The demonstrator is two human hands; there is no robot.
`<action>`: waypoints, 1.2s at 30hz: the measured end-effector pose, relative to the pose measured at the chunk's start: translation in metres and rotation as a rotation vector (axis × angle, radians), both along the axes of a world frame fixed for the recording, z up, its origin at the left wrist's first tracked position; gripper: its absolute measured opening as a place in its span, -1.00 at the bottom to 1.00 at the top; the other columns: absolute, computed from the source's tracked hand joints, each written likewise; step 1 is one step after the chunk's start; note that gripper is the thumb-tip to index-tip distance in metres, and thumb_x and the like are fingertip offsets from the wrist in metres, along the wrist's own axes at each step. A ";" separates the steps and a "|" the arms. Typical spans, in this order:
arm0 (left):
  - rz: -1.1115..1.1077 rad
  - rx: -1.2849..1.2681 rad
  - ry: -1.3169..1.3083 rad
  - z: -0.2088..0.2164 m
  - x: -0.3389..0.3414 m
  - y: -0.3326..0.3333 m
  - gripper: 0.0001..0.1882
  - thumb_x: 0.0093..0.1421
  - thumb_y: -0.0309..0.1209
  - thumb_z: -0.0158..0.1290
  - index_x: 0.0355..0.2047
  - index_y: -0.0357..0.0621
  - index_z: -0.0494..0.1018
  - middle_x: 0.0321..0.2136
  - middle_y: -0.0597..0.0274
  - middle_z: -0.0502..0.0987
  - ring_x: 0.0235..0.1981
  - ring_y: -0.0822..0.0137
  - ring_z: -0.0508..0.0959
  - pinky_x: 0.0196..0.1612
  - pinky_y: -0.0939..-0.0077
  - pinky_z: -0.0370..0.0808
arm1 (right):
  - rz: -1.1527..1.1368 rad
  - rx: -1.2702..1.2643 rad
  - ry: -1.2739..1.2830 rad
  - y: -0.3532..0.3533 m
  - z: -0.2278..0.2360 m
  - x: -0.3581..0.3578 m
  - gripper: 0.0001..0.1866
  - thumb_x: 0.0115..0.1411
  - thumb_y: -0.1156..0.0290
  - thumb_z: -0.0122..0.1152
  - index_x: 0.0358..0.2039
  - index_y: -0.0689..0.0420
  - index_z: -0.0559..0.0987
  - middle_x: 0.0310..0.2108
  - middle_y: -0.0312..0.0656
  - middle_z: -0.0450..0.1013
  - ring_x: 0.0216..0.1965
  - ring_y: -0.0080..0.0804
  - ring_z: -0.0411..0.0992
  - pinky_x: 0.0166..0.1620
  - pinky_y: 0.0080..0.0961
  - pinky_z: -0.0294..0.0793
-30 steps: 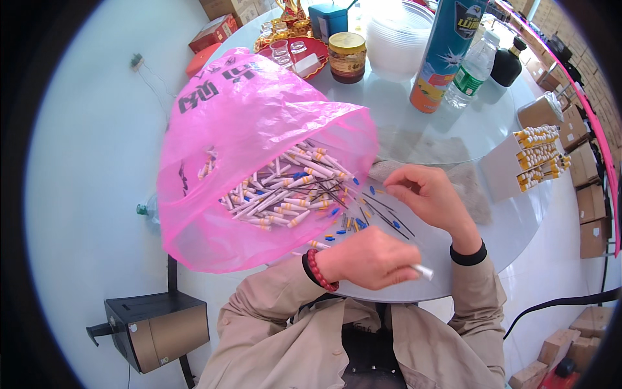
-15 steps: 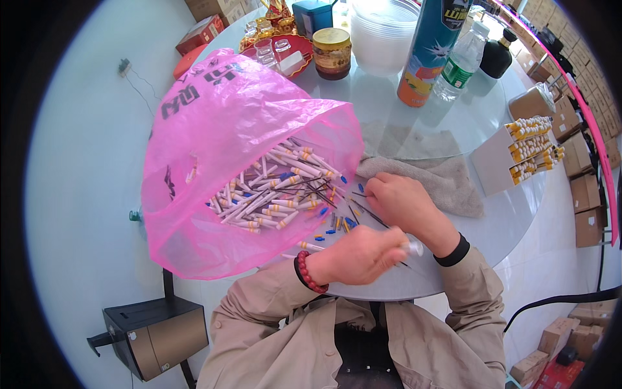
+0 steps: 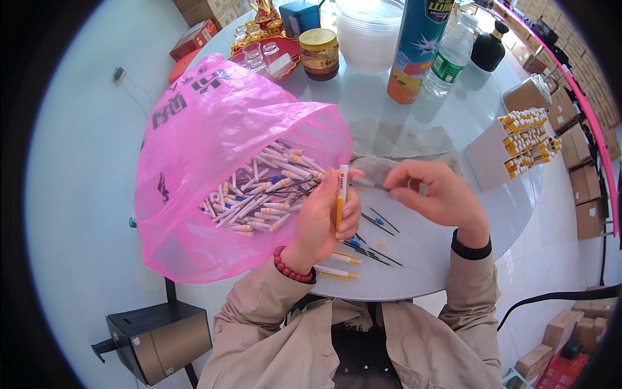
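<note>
A white pen barrel with a yellow clip (image 3: pixel 340 198) stands upright in my left hand (image 3: pixel 327 207), whose fingers wrap round it. To its right my right hand (image 3: pixel 437 191) is pinched, with a thin greyish tip at the fingertips too small to name. Thin black pen refills (image 3: pixel 372 254) lie on the glass table below the hands, among small blue and yellow parts (image 3: pixel 354 244). Two white pens with yellow clips (image 3: pixel 335 273) rest near the table's front edge. Left of my left hand, a pink plastic bag (image 3: pixel 188 149) gapes over many white pen barrels (image 3: pixel 259 194).
A white box of yellow-and-white pens (image 3: pixel 486 155) stands at the right. A grey cloth (image 3: pixel 414 139) lies beyond my hands. Farther back are a blue-and-orange spray can (image 3: pixel 414 58), a clear bottle (image 3: pixel 449 58), stacked plastic tubs (image 3: pixel 368 39), a jar (image 3: pixel 319 55) and a red tray (image 3: pixel 291 48).
My hands were crossed low over the table; they have moved apart. The left has risen with the pen barrel upright, and the right has shifted right. Pens and refills below are uncovered.
</note>
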State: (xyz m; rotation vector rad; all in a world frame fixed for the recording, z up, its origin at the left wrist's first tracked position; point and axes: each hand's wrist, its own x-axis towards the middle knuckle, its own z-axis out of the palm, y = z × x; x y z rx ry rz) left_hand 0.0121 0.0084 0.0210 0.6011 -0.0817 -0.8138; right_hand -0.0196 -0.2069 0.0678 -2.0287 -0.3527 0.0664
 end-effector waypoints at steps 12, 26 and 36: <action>0.188 0.473 -0.619 -0.001 -0.011 -0.009 -0.83 0.33 -0.31 -0.04 -0.20 -0.14 0.36 -0.56 0.31 0.46 -0.66 0.68 0.29 -0.64 0.82 0.13 | 0.067 -0.314 -0.190 -0.007 -0.011 -0.004 -0.88 0.09 0.56 0.17 -0.32 0.18 0.55 -0.48 -0.12 0.48 -0.41 -0.17 0.45 -0.33 -0.35 0.42; 0.190 0.445 -0.443 -0.005 -0.007 -0.007 -0.85 0.34 -0.32 -0.06 -0.19 -0.11 0.38 -0.59 0.35 0.41 -0.68 0.63 0.30 -0.71 0.79 0.08 | -0.229 -1.076 -0.173 0.031 -0.056 -0.005 -0.88 0.10 0.38 0.15 -0.44 0.14 0.44 -0.61 -0.17 0.48 -0.54 -0.20 0.49 -0.38 -0.28 0.43; 0.243 0.503 -0.481 -0.006 -0.007 -0.009 -0.83 0.26 -0.44 0.05 -0.15 -0.16 0.42 -0.57 0.44 0.38 -0.65 0.67 0.29 -0.68 0.80 0.09 | -0.102 -0.388 -0.033 0.011 -0.022 -0.002 -0.94 0.19 0.46 0.04 -0.35 0.16 0.42 -0.58 -0.25 0.48 -0.53 -0.34 0.45 -0.43 -0.47 0.37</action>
